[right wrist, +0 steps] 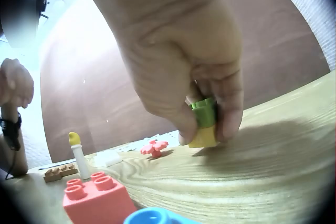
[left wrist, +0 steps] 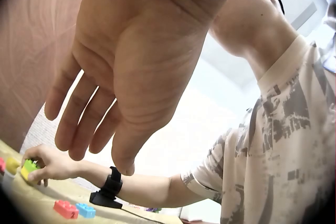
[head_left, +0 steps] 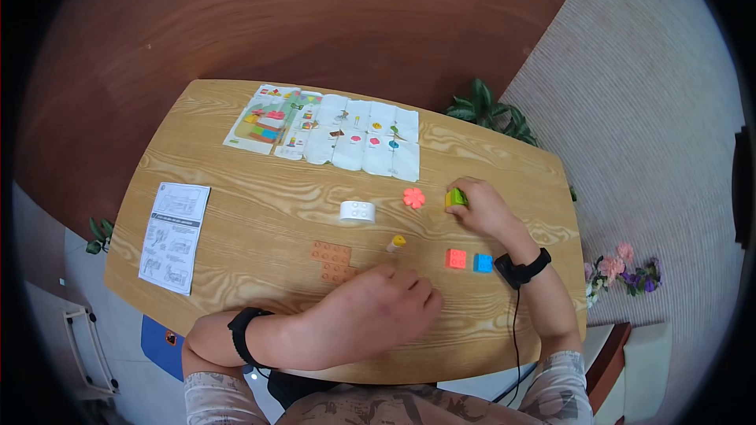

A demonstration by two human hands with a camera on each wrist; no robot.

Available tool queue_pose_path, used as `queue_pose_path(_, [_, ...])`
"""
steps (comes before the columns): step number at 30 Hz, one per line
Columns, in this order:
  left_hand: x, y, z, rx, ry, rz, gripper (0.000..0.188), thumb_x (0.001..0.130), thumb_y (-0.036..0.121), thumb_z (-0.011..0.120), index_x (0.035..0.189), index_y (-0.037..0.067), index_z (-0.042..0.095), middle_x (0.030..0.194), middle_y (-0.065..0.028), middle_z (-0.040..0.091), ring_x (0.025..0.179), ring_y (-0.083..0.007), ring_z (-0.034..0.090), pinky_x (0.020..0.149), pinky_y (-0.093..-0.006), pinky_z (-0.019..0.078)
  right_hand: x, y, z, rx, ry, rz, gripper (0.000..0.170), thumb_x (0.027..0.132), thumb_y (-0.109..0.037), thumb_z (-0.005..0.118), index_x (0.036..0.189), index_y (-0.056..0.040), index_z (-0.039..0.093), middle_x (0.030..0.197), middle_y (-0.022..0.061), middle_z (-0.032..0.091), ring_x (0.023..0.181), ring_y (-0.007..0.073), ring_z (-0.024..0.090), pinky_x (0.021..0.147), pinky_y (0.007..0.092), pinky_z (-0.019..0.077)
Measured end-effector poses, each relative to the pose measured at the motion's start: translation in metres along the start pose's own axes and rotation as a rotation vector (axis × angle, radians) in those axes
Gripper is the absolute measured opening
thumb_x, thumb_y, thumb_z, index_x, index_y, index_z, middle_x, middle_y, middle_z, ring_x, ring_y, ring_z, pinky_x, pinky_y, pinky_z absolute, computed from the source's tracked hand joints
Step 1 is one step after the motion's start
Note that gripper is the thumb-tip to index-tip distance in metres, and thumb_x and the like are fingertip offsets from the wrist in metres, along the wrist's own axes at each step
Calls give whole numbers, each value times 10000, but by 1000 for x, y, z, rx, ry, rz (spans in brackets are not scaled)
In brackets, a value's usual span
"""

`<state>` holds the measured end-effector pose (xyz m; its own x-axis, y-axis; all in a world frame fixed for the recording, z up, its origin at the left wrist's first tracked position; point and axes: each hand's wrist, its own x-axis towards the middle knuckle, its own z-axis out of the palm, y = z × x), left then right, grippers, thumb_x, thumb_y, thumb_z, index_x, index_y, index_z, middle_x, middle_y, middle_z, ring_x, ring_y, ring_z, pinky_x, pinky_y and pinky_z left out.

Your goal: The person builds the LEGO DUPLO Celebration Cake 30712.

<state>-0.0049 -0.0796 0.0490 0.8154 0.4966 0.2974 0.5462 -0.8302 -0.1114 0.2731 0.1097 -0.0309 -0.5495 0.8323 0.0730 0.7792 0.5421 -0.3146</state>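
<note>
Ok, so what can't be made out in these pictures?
Blue brick: right wrist view, cut off by the bottom edge.
Green brick: right wrist view, partly covered by the right hand.
Black-and-white sheet: head view, small print too tiny to read.
Whatever is beneath the left hand: head view, hidden by that hand.

Indoors: a furnished sitting room or lounge, by the look of it. Home or office lounge: cannot tell. Wood-grain counter with bowed edges. Reddish-brown wall panel beyond it; pale ribbed wall on the right. Leafy plant at the far edge. Pink and purple flowers, right side. Just below them, cream seat with reddish wooden trim. Smooth pale floor at left.
</note>
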Motion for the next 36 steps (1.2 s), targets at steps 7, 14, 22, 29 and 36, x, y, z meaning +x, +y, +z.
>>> queue_pose_path(7, [0,-1,-2,22,3,-10,95,850,177,643,906,110,605,802,15,598,801,-136,626,692,-256,488,-30,-48,-42,-70,-70,-1,331,836,-221,843,1026,-3,683,984,227,721,947,450,693,826,499,556])
queue_pose_path(14, [1,-3,4,33,-13,-4,100,843,182,648,909,116,609,801,15,594,805,-132,622,699,-253,489,-78,-75,-26,-93,-228,42,392,879,-288,814,1131,-40,645,873,219,723,830,441,713,733,507,567])
queue_pose_path(22, [1,-3,3,24,-28,-16,104,844,182,648,919,117,616,813,17,595,821,-132,620,700,-252,488,-88,-68,-25,-38,-148,-33,377,919,-238,770,1196,-48,598,1005,190,744,919,416,726,749,490,576])
queue_pose_path(29, [4,-4,4,17,-62,-2,114,837,182,653,925,116,621,811,18,593,814,-132,619,693,-256,487,-99,-64,-9,-19,-165,17,438,878,-180,797,1253,-60,606,1165,168,717,1025,413,705,835,493,579])
queue_pose_path(36, [4,-4,6,16,-48,-5,117,830,183,658,922,119,623,806,19,589,811,-133,620,691,-254,490,-94,-61,-1,0,-160,25,433,862,-150,803,1223,-56,582,1147,174,691,1020,437,687,821,503,572])
